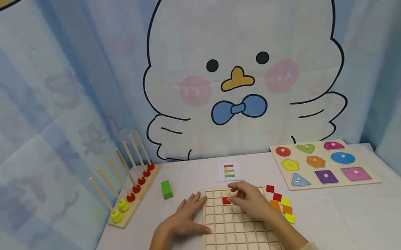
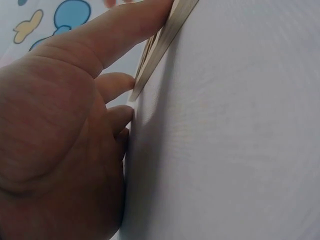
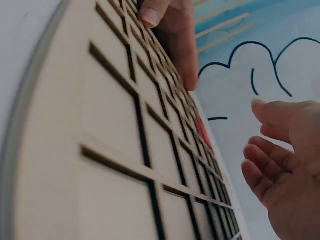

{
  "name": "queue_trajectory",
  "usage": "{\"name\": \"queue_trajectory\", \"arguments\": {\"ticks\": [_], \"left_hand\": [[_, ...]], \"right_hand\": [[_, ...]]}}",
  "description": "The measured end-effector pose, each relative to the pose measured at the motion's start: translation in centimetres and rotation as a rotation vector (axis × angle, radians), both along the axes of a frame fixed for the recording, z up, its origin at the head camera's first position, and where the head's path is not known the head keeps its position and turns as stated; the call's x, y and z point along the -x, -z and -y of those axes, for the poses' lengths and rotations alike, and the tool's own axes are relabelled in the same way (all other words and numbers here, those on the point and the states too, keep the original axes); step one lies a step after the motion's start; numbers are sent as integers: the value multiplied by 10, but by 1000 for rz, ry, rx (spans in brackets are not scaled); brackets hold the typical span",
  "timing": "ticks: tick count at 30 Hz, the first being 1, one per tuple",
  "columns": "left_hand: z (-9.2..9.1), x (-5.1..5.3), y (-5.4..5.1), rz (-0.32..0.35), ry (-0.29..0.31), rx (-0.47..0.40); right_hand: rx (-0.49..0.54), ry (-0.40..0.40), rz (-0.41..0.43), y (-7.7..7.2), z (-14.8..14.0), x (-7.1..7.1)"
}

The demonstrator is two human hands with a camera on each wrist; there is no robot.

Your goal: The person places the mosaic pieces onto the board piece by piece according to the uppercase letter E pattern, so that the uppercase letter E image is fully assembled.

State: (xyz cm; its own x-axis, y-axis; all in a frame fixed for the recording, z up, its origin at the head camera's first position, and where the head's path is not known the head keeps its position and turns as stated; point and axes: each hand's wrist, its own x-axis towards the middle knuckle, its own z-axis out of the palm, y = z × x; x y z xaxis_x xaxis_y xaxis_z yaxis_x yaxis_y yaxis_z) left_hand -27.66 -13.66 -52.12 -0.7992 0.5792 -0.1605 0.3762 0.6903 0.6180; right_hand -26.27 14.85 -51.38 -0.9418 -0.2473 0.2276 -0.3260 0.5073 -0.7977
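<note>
A wooden grid board (image 1: 220, 238) lies on the table, and one red square tile (image 1: 226, 200) sits in a cell of its upper rows. My left hand (image 1: 184, 217) rests at the board's left edge, fingers spread, its thumb (image 2: 120, 37) on the rim. Over the board's upper part is my right hand (image 1: 251, 201), just right of the red tile. In the right wrist view its fingers (image 3: 267, 162) are loosely bent above the board, with nothing visible between them. Red, orange and yellow tiles (image 1: 285, 202) lie beside the board's right edge, some hidden by the right forearm.
A pattern card (image 1: 229, 171) lies behind the board. On the left stand a green block (image 1: 167, 189) and a peg rack (image 1: 138, 200) with red and yellow beads. A shape puzzle board (image 1: 322, 167) lies at the right. A curtain (image 1: 248, 135) hangs behind the table.
</note>
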Motion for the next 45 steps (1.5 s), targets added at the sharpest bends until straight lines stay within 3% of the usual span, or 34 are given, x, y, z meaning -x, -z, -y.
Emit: {"name": "queue_trajectory", "arguments": {"ticks": [4,7,12,17,21,31,45], "left_hand": [[0,1,3,-3,7,-20],[0,2,5,-4,10,-27],[-1,1,4,-5,6,-29],[-1,1,3,1,-6,-14],[-1,1,2,2,-7,-13],[0,2,4,9,-15,-21],[0,2,2,15,-19,-19]], "right_hand": [[14,-17,-51,-20,-13,-3],[3,29,-80,-30,-26,-5],[-11,119,-97,-37,-47,-6],[-18,153,-100,-39,-64,-5],[-53,186,-80,-37,-77,-4],[-203,233,81,-23,-100,0],[-309,279,119,-2,-101,2]]}}
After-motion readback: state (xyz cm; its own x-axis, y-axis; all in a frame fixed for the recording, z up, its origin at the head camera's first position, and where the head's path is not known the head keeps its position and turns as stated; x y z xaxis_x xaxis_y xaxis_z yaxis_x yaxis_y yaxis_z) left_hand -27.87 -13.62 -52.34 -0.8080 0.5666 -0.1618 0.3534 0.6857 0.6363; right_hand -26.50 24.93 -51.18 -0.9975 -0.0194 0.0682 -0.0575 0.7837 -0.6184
